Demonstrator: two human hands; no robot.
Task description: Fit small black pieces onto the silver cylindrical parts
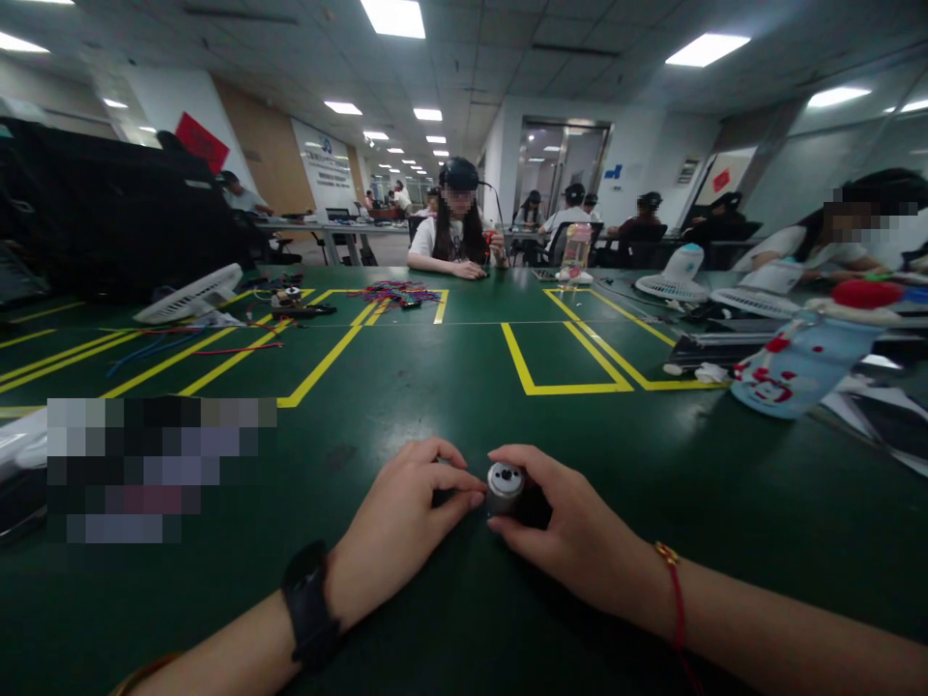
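Two hands meet near the table's (406, 387) front edge: the right hand (572, 532) curls its fingers around a small metal cylinder (505, 486), while the left hand (406, 532) touches its side with loosely bent fingertips, wrists resting flat.

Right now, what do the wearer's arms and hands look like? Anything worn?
Both forearms are bare, with no sleeves or gloves in view. The left hand has a black band, watch-like, on its wrist, and a thin tan-orange band shows further up that forearm at the frame edge. The right hand has a thin red string bracelet with a small gold-coloured bead at the wrist.
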